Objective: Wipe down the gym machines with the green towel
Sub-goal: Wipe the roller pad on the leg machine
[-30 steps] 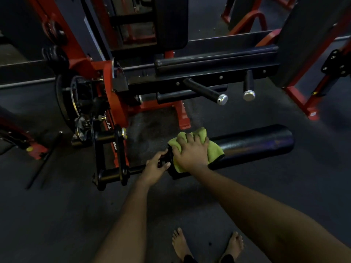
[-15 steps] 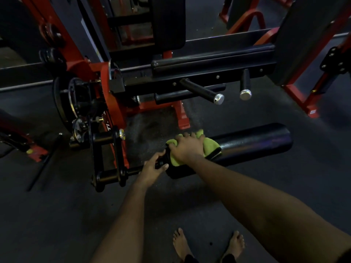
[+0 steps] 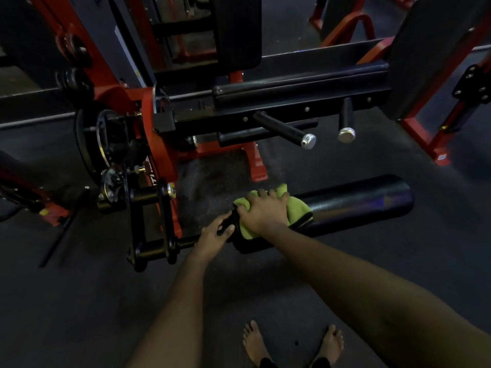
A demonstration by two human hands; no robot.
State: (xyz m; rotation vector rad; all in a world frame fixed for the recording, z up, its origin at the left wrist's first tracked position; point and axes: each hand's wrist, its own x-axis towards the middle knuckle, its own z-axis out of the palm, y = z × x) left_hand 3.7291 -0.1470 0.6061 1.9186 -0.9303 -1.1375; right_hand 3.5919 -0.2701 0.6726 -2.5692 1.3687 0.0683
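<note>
The green towel [image 3: 297,208] was gripped, bunched, under the right hand [image 3: 261,213] and pressed on the black roller pad [image 3: 358,200] at its end. Just beside it, the axle bar [image 3: 186,241] was grasped by the left hand [image 3: 215,236].

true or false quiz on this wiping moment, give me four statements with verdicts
1. The right hand holds the bright green cloth towel on the long black padded roller. True.
2. The towel sits at the roller's right end. False: it is at the left end.
3. The left hand grips the black metal bar beside the roller. True.
4. The person wears shoes. False: both feet are bare.
</note>
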